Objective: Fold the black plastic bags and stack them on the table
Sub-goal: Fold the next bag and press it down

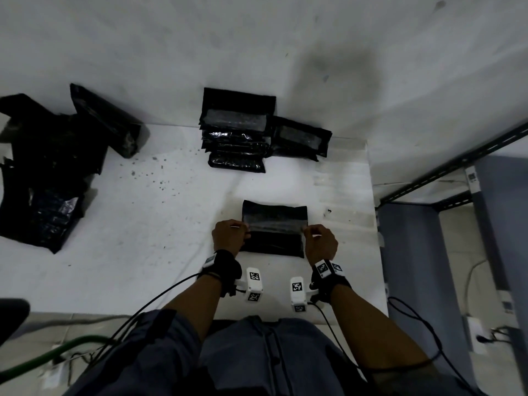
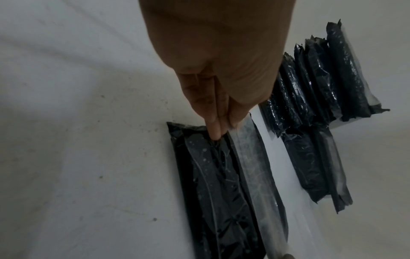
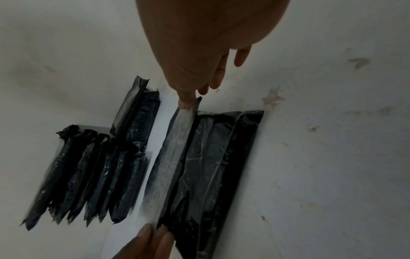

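A half-folded black plastic bag lies flat on the white table just in front of me. My left hand pinches the left end of its pale flap and my right hand pinches the right end. The left wrist view shows my left hand pinching the flap's corner of the bag. In the right wrist view, thumb and finger of my right hand pinch the flap of the bag. Behind it stand a stack of folded bags and one more folded bag.
A loose pile of unfolded black bags covers the table's left side. The table's right edge runs close beside my right hand, with a grey metal shelf frame beyond it. Cables and a green hose lie on the floor at lower left.
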